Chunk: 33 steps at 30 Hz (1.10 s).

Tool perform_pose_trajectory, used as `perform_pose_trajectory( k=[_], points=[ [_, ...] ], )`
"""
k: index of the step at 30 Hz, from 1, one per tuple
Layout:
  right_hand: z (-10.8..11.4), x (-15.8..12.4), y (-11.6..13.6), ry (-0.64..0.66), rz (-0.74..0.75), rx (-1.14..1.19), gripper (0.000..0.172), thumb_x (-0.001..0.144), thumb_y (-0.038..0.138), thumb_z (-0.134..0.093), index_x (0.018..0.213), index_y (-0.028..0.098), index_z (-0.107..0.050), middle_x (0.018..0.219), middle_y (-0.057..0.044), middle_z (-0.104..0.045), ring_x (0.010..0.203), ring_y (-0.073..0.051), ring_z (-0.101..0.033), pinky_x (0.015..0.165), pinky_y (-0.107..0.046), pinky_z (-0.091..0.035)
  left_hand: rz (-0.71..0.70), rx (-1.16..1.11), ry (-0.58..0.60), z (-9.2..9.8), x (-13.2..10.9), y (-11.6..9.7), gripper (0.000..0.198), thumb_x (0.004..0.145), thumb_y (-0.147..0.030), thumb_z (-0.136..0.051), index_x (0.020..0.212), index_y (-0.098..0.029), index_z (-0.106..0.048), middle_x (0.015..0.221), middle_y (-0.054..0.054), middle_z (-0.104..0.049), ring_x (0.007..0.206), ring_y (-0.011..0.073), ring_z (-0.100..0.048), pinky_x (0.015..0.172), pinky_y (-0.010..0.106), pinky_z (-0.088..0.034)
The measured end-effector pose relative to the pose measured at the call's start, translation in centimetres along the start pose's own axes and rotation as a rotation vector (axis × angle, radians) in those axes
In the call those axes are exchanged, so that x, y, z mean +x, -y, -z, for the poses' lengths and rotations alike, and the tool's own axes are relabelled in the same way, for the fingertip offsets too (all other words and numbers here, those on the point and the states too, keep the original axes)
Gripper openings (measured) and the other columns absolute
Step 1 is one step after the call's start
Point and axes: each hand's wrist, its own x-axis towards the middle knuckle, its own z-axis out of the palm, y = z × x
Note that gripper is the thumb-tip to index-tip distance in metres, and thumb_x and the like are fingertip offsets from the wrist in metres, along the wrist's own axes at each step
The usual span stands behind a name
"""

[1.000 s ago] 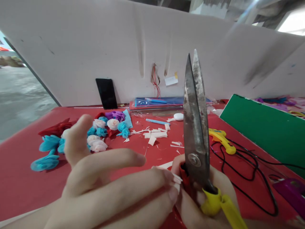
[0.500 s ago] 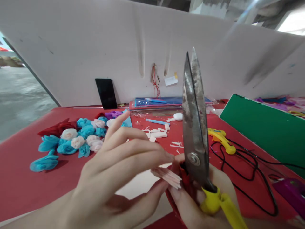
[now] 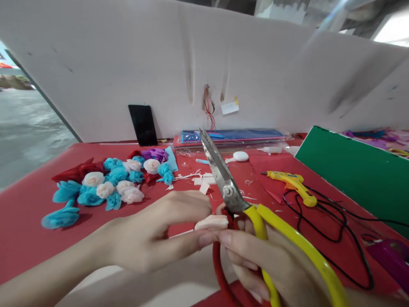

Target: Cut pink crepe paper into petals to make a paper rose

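Spreading along the left of the red worktop (image 3: 28,245), crafted flowers (image 3: 115,175) lie beyond the left hand (image 3: 166,232), which pinches a pale pink, layered strip (image 3: 212,222) at near centre. The right hand (image 3: 275,260) grips yellow-and-red-handled scissors (image 3: 227,187), blades nearly together, pointing far left. Red surface separates them from a yellow glue gun (image 3: 295,186); a green board's edge (image 3: 351,166) bounds the right.

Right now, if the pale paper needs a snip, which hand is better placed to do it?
Probably the right hand: it holds the scissors, blades pointing forward. The left hand seems better placed for steadying, since it pinches the pale paper.
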Motion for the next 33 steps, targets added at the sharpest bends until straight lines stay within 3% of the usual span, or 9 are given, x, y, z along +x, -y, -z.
perform_pose_trajectory(
  k=[4, 8, 14, 19, 21, 25, 28, 30, 33],
  points=[
    [0.5, 0.2, 0.1, 0.060, -0.077, 0.045, 0.035, 0.082, 0.036, -0.047, 0.052, 0.018, -0.044, 0.035, 0.009, -0.027, 0.032, -0.004, -0.024, 0.033, -0.017, -0.020, 0.052, -0.135, 0.151, 0.4, 0.1, 0.2, 0.028, 0.089, -0.023, -0.045, 0.066, -0.015, -0.057, 0.074, 0.005, -0.066, 0.069, 0.0156, -0.062, 0.063, 0.021, -0.048],
    [0.7, 0.4, 0.3, 0.055, -0.193, -0.036, 0.023, 0.079, 0.030, -0.049, 0.064, 0.016, -0.058, 0.034, 0.010, -0.026, 0.032, -0.004, -0.021, 0.034, -0.018, -0.015, 0.093, -0.179, 0.270, 0.7, 0.3, 0.2, 0.025, 0.086, -0.017, -0.046, 0.065, -0.014, -0.058, 0.066, 0.005, -0.064, 0.068, 0.0167, -0.062, 0.061, 0.021, -0.048],
    [1.2, 0.9, 0.2, 0.094, -0.175, -0.088, 0.031, 0.086, 0.039, -0.049, 0.068, 0.017, -0.060, 0.033, 0.009, -0.027, 0.029, -0.004, -0.023, 0.030, -0.016, -0.016, 0.089, -0.201, 0.329, 0.7, 0.3, 0.9, 0.022, 0.084, -0.010, -0.044, 0.068, -0.014, -0.060, 0.067, 0.005, -0.064, 0.065, 0.0151, -0.060, 0.060, 0.022, -0.047],
    [1.5, 1.3, -0.4, -0.006, -0.099, 0.105, 0.048, 0.085, 0.050, -0.051, 0.052, 0.016, -0.041, 0.040, 0.008, -0.032, 0.032, -0.002, -0.028, 0.034, -0.014, -0.024, 0.039, -0.220, 0.092, 0.6, 0.4, 1.4, 0.026, 0.091, -0.021, -0.042, 0.071, -0.015, -0.058, 0.068, 0.003, -0.057, 0.065, 0.0139, -0.054, 0.063, 0.024, -0.045],
    [1.6, 1.6, -0.5, -0.001, -0.020, 0.099, 0.049, 0.089, 0.044, -0.044, 0.049, 0.015, -0.044, 0.043, 0.005, -0.041, 0.036, -0.003, -0.037, 0.038, -0.014, -0.031, -0.007, -0.205, -0.032, 0.6, 0.3, 1.5, 0.026, 0.092, -0.024, -0.041, 0.074, -0.016, -0.058, 0.068, 0.003, -0.056, 0.065, 0.0141, -0.053, 0.064, 0.026, -0.045],
    [1.7, 2.3, -0.9, 0.122, 0.204, 0.055, 0.020, 0.081, 0.018, -0.041, 0.073, 0.016, -0.059, 0.075, -0.001, -0.062, 0.064, -0.010, -0.056, 0.063, -0.021, -0.047, -0.078, -0.172, -0.239, 0.7, 0.0, 1.8, 0.023, 0.094, -0.025, -0.040, 0.083, -0.019, -0.059, 0.072, 0.001, -0.058, 0.070, 0.0139, -0.054, 0.070, 0.026, -0.045],
    [2.0, 2.6, -1.1, 0.166, 0.282, -0.066, 0.023, 0.071, 0.011, -0.045, 0.087, 0.020, -0.059, 0.093, -0.003, -0.064, 0.082, -0.014, -0.057, 0.080, -0.029, -0.044, -0.092, -0.144, -0.383, 0.8, -0.1, 2.0, 0.020, 0.094, -0.023, -0.041, 0.087, -0.022, -0.060, 0.074, -0.002, -0.058, 0.072, 0.0124, -0.054, 0.071, 0.024, -0.044],
    [2.3, 2.7, -1.2, 0.243, 0.289, 0.050, 0.026, 0.072, 0.020, -0.045, 0.095, 0.019, -0.056, 0.085, -0.004, -0.065, 0.071, -0.015, -0.059, 0.070, -0.030, -0.046, -0.078, -0.196, -0.435, 0.9, -0.1, 1.9, 0.017, 0.093, -0.024, -0.044, 0.088, -0.022, -0.060, 0.075, -0.002, -0.058, 0.073, 0.0118, -0.054, 0.071, 0.024, -0.044],
    [2.9, 2.7, -1.2, 0.224, 0.218, 0.122, 0.030, 0.074, 0.033, -0.048, 0.099, 0.018, -0.055, 0.078, -0.005, -0.067, 0.059, -0.012, -0.059, 0.059, -0.026, -0.042, -0.006, -0.445, -0.424, 1.0, 0.0, 1.7, 0.023, 0.093, -0.027, -0.045, 0.077, -0.020, -0.060, 0.071, -0.002, -0.057, 0.072, 0.0116, -0.053, 0.070, 0.023, -0.044]
  ],
)
